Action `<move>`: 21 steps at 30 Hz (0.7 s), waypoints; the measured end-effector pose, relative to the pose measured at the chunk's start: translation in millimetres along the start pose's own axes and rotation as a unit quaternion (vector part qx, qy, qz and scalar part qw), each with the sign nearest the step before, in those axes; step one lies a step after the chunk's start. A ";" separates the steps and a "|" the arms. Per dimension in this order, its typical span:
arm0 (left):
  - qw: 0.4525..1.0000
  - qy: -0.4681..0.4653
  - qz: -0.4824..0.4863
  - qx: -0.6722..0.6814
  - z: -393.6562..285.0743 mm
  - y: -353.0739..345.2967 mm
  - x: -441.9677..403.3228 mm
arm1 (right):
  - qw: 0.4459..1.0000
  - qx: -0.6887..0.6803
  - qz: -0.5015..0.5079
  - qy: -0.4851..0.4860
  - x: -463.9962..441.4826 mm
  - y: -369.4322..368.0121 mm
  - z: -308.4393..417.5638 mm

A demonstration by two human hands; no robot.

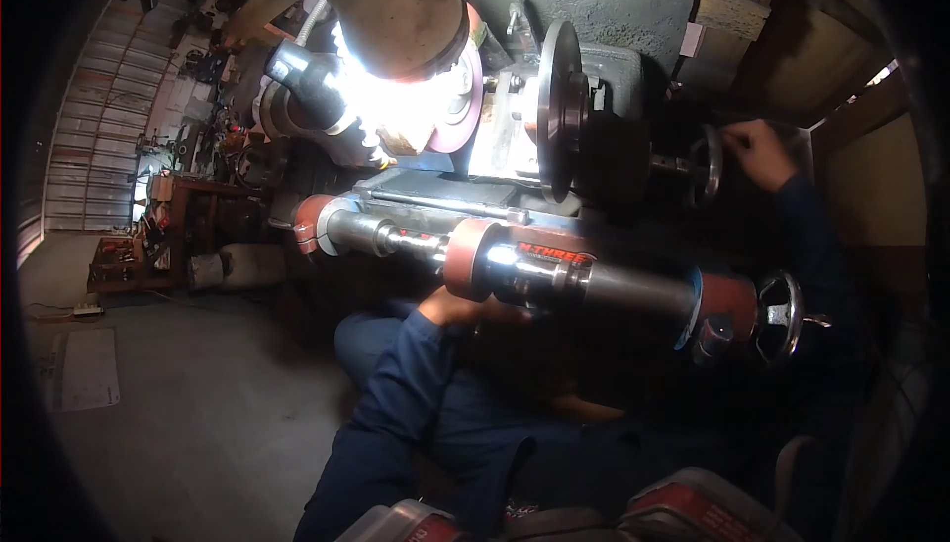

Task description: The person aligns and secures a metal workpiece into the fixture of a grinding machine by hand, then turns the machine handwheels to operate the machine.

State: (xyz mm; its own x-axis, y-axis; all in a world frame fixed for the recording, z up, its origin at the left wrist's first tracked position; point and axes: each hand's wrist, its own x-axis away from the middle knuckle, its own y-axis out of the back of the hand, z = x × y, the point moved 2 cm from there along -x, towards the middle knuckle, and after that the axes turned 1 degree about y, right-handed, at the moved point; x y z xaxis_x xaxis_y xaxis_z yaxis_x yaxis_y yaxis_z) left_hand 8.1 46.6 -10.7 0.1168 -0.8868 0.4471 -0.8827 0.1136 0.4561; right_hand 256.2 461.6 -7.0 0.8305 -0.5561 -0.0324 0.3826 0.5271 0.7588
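My right hand is at the rim of a metal handwheel on the machine's right, its fingers curled against the rim. My left hand lies under the red collar of a horizontal steel bar; its fingers are mostly hidden in shadow. Beyond the bar, a round metal disc stands on edge on a spindle. Left of it is a pinkish grinding wheel, partly washed out by a bright light.
A second handwheel sits at the bar's right end. A lamp glares beside the grinding wheel. A large rounded housing hangs above. Red-labelled cases are close at the bottom. Shelves with tools stand at left.
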 end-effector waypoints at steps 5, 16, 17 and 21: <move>0.999 0.020 0.022 -0.015 -24.0 -2.7 -1.8 | 0.996 0.056 0.034 -0.062 -2.1 -22.2 -15.8; 0.991 0.040 -0.021 -0.126 -29.3 -19.3 -4.4 | 0.938 0.152 0.304 0.066 11.3 -49.8 -25.4; 0.991 0.021 -0.033 -0.126 -32.5 -18.0 -3.8 | 0.952 0.139 0.273 0.019 9.0 -47.7 -21.9; 0.999 -0.023 -0.010 -0.043 -36.6 -1.9 -3.9 | 0.970 0.112 0.192 -0.092 -10.7 -22.4 -23.1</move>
State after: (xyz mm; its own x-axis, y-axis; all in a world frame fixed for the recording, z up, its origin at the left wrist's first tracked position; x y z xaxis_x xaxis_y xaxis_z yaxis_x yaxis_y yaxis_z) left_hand 26.1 66.2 14.9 0.1118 -0.9088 0.4020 -0.8379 0.1313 0.5297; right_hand 248.2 470.5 -38.7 0.7995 -0.4628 0.3829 -0.0566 0.5765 0.8151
